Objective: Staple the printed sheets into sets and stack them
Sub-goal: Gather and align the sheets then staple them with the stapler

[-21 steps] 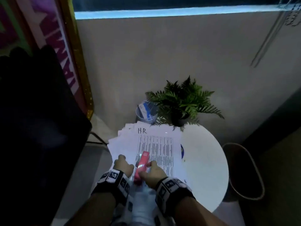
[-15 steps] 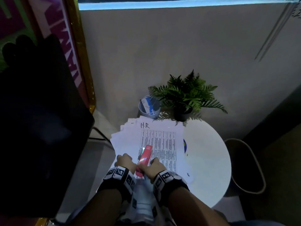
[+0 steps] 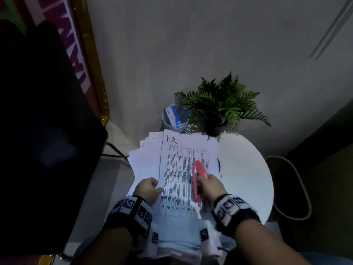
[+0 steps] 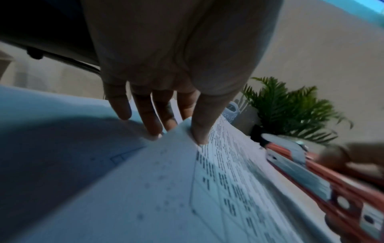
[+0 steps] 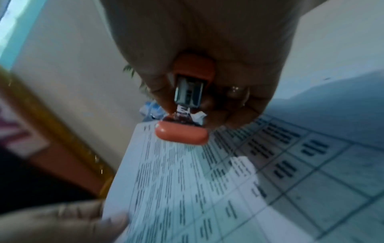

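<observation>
A pink stapler (image 3: 198, 176) is gripped in the right hand (image 3: 210, 188), fingers curled round its body, its nose held over the printed table on the top sheet (image 3: 183, 159) (marked "H.R" at its head). The sheet's left edge is pinched by the left hand (image 3: 148, 189), thumb on top and fingers beneath. The loose pile of sheets (image 3: 145, 155) is spread beneath on a round white table (image 3: 246, 169), with a fern (image 3: 219, 104) and a mesh cup (image 3: 174, 118) at the far edge.

wall (image 3: 210, 44) grey | round table (image 3: 246, 169) white | fern (image 3: 221, 104) | dim light
</observation>
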